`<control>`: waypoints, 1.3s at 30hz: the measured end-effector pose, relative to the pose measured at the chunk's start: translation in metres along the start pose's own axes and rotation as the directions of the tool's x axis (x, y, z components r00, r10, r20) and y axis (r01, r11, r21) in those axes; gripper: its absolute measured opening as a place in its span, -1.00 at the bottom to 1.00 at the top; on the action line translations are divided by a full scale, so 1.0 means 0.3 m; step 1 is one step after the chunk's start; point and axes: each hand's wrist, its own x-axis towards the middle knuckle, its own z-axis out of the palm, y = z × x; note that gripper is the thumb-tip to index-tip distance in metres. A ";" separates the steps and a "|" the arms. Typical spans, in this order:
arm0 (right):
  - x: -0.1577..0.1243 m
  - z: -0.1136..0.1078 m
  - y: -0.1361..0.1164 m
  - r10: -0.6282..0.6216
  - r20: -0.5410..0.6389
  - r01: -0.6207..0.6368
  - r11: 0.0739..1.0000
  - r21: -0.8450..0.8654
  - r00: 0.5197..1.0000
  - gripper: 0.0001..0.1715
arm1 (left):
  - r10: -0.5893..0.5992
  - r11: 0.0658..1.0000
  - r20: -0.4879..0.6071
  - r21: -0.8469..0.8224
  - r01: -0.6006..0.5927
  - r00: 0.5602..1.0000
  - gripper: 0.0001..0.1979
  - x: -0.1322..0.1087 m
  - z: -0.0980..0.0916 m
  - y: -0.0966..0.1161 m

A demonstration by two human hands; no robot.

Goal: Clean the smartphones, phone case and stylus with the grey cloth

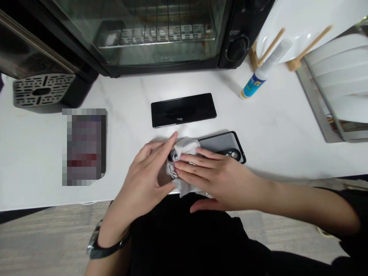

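A phone case (220,142) with a clear grey back, black rim and camera cutout lies on the white counter in front of me. My left hand (148,172) steadies its left end, thumb on the near side and fingers on the far side. A crumpled light grey cloth (186,145) covers the left part of the case. My right hand (214,174) holds the cloth under its fingers, pressing it against the case, with the thumb sticking out toward me. Just beyond the case, a black smartphone (184,110) lies flat, apart from both hands.
A black toaster oven (161,38) stands at the back, beside a machine with a drip tray (43,90). A blue-labelled spray bottle (254,82) is at right, near a dish rack (322,119) with white plates. A blurred-out box (86,147) lies left. The counter's (37,197) front edge is close to me.
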 end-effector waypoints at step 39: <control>0.032 0.114 -0.122 0.267 -0.206 -0.302 0.939 -0.161 0.941 0.00 | 0.071 0.997 -0.040 0.009 -0.070 0.997 0.03 -0.001 0.024 -0.007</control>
